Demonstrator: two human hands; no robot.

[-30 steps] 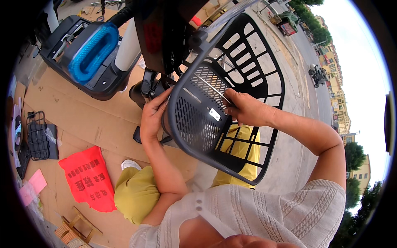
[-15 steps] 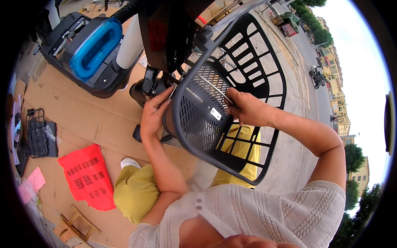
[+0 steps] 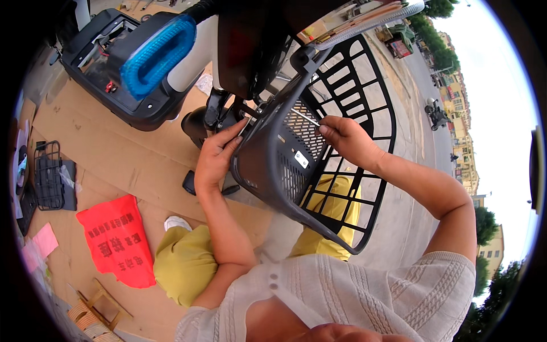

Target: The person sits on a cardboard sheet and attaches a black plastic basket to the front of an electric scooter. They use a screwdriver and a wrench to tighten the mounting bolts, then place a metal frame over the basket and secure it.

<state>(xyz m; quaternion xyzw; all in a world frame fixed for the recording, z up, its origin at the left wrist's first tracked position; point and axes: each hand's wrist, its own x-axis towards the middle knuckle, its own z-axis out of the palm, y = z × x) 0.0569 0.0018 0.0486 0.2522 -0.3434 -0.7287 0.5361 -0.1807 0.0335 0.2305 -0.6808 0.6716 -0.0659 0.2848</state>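
Observation:
A black plastic basket (image 3: 259,162) with slotted walls stands tilted against the front of an electric scooter (image 3: 236,51). My right hand (image 3: 354,142) reaches into the basket, fingers closed round one end of a thin silver metal rod (image 3: 305,116). The rod's far end points at the basket wall facing the scooter, where the rim hides its tip. Outside that wall, my left hand (image 3: 215,159) has its fingertips pinched together by the bracket (image 3: 259,108) between basket and scooter. A sliver of metal shows at those fingertips; what they hold cannot be made out.
Cardboard (image 3: 137,165) covers the ground on the left. On it lie a red plastic bag (image 3: 117,242), a black wire rack (image 3: 48,174) and a small wooden stool (image 3: 102,305). Another scooter part with a blue light (image 3: 159,57) stands at upper left. A road with a parked motorcycle (image 3: 437,114) runs beyond.
The basket has tilted, showing more of its outer wall. My right hand has shifted slightly right and up with the rod. My left hand stays at the bracket. The view has shifted a little.

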